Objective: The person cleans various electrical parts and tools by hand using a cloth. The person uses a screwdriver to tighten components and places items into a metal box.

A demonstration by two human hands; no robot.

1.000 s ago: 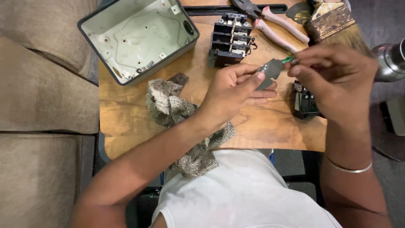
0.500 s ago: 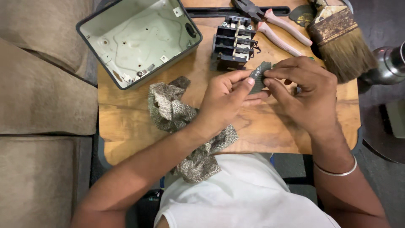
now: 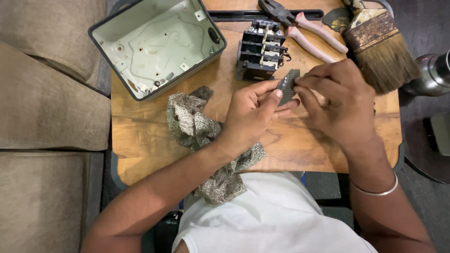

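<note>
over grainy wooden tabletop (image 3: 140, 140), left hand (image 3: 251, 112) and right hand (image 3: 337, 100) each grip one flat, ridged grey plate (image 3: 287, 86).

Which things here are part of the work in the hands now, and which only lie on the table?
In use:
- left hand and right hand, both holding the small dark grey part

Lying about:
- black switch block
- open metal box
- patterned cloth
- pliers
- brush
</note>
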